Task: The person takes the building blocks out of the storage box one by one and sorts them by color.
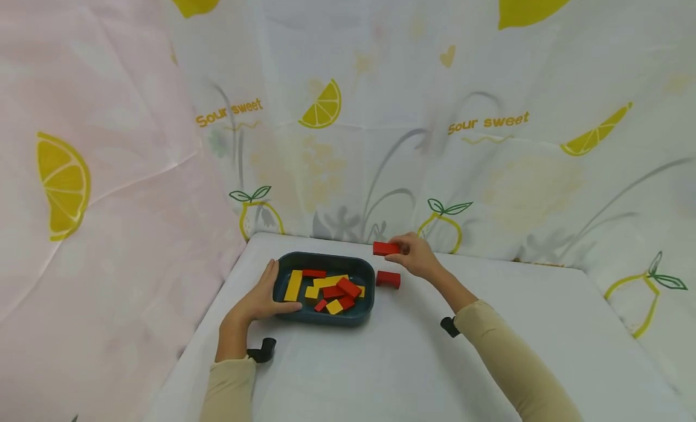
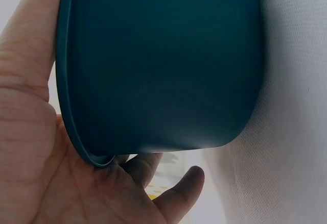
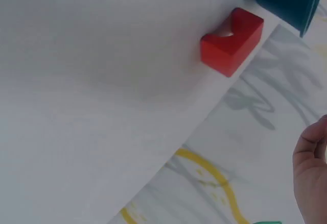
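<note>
A dark teal tray sits on the white table and holds several red and yellow blocks. My left hand grips the tray's left rim, thumb along its front edge; in the left wrist view the tray wall fills the frame against my palm. My right hand is raised behind the tray's right end and pinches a red block. Below it a red arch-shaped block stands on the table right of the tray, also seen as the red arch block in the right wrist view.
The white table is enclosed by lemon-print cloth walls at the back and the left. Its far edge runs just behind the tray. Bare tabletop lies at the front and right.
</note>
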### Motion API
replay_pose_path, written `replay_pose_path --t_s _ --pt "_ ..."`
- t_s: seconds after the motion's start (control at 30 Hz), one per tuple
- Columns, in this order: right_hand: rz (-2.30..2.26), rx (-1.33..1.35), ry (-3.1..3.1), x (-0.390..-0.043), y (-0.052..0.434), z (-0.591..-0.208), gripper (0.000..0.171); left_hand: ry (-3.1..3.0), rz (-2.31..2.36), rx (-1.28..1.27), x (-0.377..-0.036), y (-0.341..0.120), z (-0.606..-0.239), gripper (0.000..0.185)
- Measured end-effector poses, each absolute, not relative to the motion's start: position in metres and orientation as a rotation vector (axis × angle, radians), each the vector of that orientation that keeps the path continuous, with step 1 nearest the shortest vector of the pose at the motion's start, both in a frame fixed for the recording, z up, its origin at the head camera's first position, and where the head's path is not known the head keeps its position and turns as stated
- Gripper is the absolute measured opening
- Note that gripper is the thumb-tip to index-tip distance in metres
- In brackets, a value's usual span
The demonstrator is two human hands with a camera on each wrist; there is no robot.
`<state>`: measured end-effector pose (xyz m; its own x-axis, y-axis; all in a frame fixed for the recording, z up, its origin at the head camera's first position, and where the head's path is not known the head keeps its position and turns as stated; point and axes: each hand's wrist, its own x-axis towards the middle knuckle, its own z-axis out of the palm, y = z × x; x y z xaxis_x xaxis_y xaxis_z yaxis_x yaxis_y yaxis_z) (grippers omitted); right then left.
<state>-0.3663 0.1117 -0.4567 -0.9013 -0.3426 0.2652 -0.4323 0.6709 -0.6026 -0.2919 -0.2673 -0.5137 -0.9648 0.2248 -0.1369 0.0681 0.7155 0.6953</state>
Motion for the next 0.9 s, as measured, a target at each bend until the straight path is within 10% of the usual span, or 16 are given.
replay_pose_path --t_s 0.9 --pt "0.944 0.42 -3.018 -0.35 0.205 -0.494 0.034 2.705 1.034 0.221 -0.294 -0.263 -0.511 0.136"
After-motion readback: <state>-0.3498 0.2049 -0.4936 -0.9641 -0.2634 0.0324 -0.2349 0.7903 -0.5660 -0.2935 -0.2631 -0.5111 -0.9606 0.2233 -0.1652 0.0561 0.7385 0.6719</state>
